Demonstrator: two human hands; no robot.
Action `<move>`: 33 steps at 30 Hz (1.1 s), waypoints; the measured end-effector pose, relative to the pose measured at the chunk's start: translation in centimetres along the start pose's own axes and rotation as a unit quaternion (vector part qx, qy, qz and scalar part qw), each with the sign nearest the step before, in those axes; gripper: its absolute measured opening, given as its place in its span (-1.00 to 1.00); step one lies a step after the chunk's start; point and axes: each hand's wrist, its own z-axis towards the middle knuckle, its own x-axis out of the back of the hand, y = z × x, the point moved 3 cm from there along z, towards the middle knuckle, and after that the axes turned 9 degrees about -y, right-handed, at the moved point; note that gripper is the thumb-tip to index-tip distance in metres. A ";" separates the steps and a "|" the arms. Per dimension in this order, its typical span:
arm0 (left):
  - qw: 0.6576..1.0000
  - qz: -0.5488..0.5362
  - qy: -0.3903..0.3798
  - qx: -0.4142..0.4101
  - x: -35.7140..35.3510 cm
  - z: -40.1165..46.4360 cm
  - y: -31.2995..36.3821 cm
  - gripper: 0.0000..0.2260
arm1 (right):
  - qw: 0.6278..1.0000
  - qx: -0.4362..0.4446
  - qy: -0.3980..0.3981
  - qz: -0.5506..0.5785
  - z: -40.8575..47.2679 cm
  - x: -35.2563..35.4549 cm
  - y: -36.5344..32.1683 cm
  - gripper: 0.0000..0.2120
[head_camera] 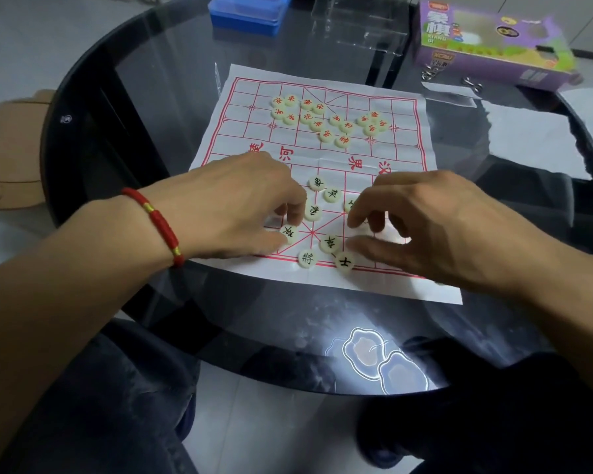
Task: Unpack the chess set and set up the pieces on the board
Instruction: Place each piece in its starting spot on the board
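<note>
Head view: both hands among the black pieces

Both hands hover at the near edge of the board [322, 165]. The left hand [240, 203] and right hand [435, 224] have curled fingers touching black pieces [329, 243]; whether they pinch any, I cannot tell. Red pieces [326, 118] cluster near the far edge.

Glossy dark glass table [220, 302], creased matt paper board [384, 155], smooth pale plastic pieces [326, 121], glossy cardboard box [486, 46]

Both hands [240, 203] [425, 220] low, palms down, fingers curled.
</note>
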 end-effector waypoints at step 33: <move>0.974 -0.072 0.199 0.087 0.8 1.9 1.3 -0.76 | 0.988 -0.121 0.012 0.094 -0.7 0.6 11.1 -0.84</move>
